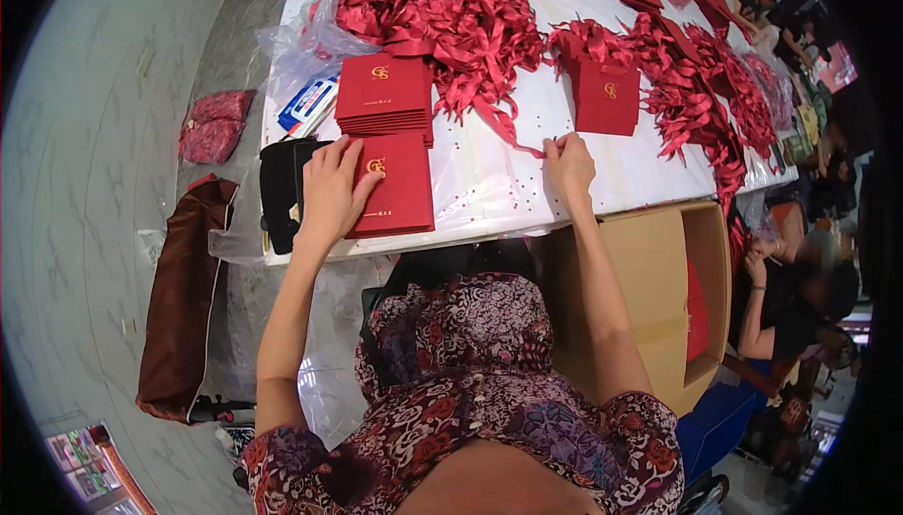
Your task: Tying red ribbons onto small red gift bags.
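Observation:
My left hand (334,188) lies at the left edge of a stack of flat red paper envelopes with gold print (403,197). Its fingers are spread, and the thumb rests on the top one. Just beyond is a second stack of the same envelopes (381,87), fanned at its near edge. Above the white tabletop, my right hand (571,172) pinches the end of a red ribbon (501,125). That ribbon runs back to a large heap of red ribbons (451,21). To the right lie more red pieces (607,98) with ribbons at their far end.
A black pouch (279,190) and a blue-white packet (308,104) sit at the table's left edge. An open cardboard box (649,275) stands below the near right edge. More ribbon bundles (691,106) cover the right side. Other people (814,280) are at the far right.

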Tool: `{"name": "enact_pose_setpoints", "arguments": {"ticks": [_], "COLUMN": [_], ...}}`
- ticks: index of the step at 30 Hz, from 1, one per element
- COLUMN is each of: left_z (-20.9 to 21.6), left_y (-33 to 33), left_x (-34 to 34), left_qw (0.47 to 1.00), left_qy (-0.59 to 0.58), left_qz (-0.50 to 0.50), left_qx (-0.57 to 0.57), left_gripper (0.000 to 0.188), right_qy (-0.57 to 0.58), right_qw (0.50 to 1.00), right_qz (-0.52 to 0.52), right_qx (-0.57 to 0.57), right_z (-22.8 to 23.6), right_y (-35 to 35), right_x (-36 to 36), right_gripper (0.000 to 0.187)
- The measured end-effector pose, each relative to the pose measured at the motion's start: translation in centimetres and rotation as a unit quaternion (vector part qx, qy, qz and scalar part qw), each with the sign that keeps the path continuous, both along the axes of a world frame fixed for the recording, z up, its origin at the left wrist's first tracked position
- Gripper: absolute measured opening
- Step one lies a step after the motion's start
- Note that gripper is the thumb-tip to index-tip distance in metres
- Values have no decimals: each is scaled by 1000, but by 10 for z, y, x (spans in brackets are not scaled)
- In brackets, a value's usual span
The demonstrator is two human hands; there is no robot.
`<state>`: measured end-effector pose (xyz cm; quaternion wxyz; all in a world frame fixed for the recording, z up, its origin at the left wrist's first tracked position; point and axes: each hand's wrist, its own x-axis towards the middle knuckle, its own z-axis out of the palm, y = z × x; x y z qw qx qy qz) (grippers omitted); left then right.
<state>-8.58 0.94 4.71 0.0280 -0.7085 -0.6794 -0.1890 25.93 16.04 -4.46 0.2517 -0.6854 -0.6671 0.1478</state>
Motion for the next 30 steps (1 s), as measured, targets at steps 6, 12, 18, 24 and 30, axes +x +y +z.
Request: {"name": "enact_pose_setpoints", "arguments": {"ticks": [6, 12, 18, 24, 30], "left_z": [0, 10, 23, 48, 5], "left_y": [12, 21, 33, 33, 45], "left_x": [1, -2, 9, 69, 142], "left_qw": [996, 999, 999, 987, 978], "left_qy": [79, 32, -22, -135, -159], "left_qz": [-13, -26, -34, -88, -121], "left_qx": [-37, 5, 36, -8, -53], "left_gripper": [78, 66, 37, 20, 14], "right_qy": [181, 530, 674, 682, 476], "right_qw": [980, 839, 726, 697, 849], "right_qz": [69, 115, 136, 220, 195], "right_qx": [49, 53, -16, -30, -119], "right_z": [-7, 20, 92, 115, 76], "right_y": [-3, -16, -51, -69, -74], "right_x": [4, 28, 57, 76, 32], "right_gripper": [18, 7, 5, 4, 8]}}
